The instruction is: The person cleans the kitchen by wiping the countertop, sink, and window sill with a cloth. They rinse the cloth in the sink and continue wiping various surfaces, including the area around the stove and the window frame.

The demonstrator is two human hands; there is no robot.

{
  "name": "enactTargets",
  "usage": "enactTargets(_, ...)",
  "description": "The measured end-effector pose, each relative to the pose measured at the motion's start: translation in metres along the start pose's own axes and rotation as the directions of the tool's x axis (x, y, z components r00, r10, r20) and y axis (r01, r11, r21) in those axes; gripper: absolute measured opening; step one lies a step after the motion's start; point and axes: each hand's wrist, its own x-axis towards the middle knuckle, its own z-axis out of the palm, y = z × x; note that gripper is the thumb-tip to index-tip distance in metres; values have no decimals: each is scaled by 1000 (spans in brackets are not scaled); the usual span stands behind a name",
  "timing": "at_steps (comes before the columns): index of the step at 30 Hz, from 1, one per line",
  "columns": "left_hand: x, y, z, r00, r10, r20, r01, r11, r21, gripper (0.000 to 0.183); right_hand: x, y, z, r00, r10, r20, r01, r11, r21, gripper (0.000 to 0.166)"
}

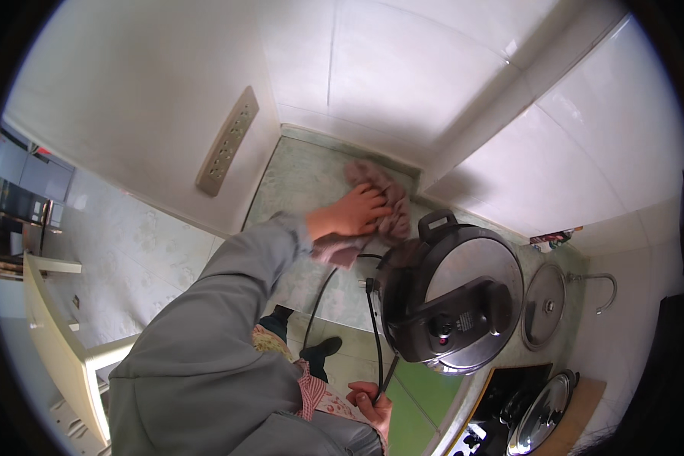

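Observation:
My left hand (353, 214) presses a crumpled pinkish-brown cloth (396, 208) onto the pale green countertop (296, 165), near the wall corner. Part of the cloth hangs out under my wrist. Low in the view, my right hand (371, 403) has its fingers curled around a black power cord (374, 336). A plug (369, 284) with bare prongs shows on the cord beside the cooker. An electric pressure cooker (461, 296), dark with a steel-topped lid, stands on the counter to the right of the cloth. Another stretch of cord loops past the counter's front edge.
A multi-socket power strip (228, 142) is fixed to the left wall. Beyond the cooker are a round lid (544, 306), a curved faucet (607, 290) and a black cooktop (507, 399) with a lidded pan (541, 413). A green cabinet front (422, 393) lies below the counter.

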Motion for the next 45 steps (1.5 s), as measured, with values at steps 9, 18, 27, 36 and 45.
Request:
enactTargets(9,55,-34,24,995,-61,83,52,993,104,50,2,-5,12,996,-48,-81,44,998,-53,28)
enactTargets(18,-36,-59,-46,797,-588,137,428,710,559,34,9,-12,31,997,-80,-11,77,983,-167,26)
enactTargets(27,-150,16,-84,743,-666,-59,551,560,619,37,45,-41,63,979,-197,60,206,926,-317,20)
enactTargets(36,-251,133,-146,806,-590,-38,588,791,169,35,153,-141,140,878,-472,-74,462,797,389,27)
enactTargets(45,-298,191,-212,151,-966,208,918,59,-392,38,297,-186,209,862,-492,-121,506,823,259,29)
